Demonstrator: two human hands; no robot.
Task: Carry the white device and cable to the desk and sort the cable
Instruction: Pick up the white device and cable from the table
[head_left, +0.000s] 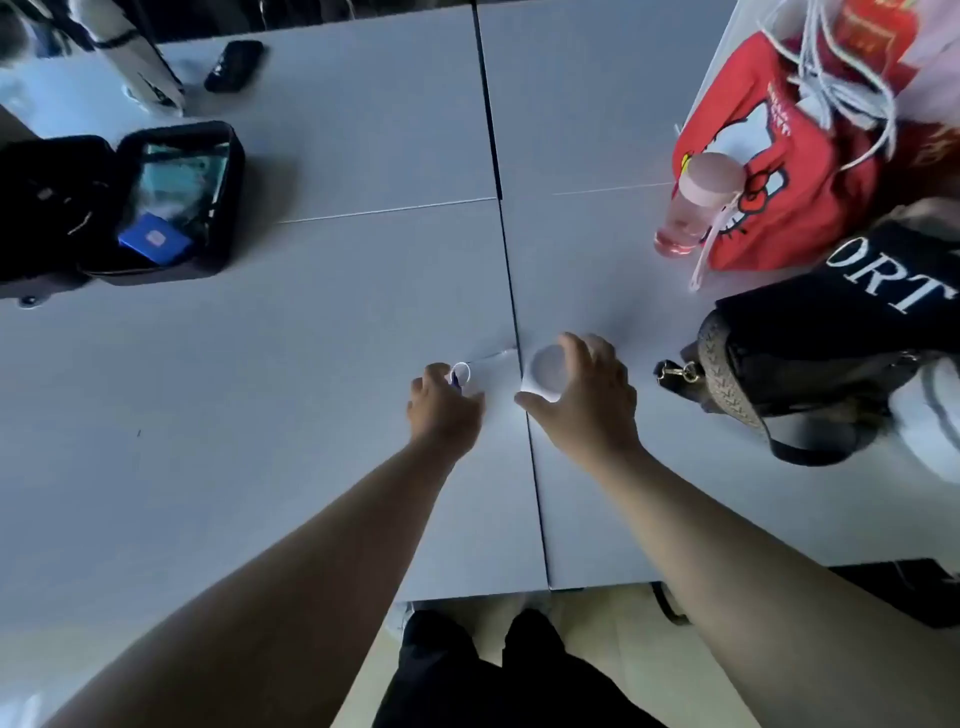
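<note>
desk (311, 415): white device (545, 373) in right grip (582, 400)

I stand in an office or meeting room: pale grey tabletop (311, 364) of joined desks, carrying bags, an open equipment case (176, 202), a water bottle (696, 202).

Dim, bluish light; soft motion blur; wide-angle bending at edges

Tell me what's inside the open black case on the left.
The open black case holds a blue card-like box low in its tray and a glossy clear pouch above. Whatever lies beneath the pouch is hidden by glare.
</note>
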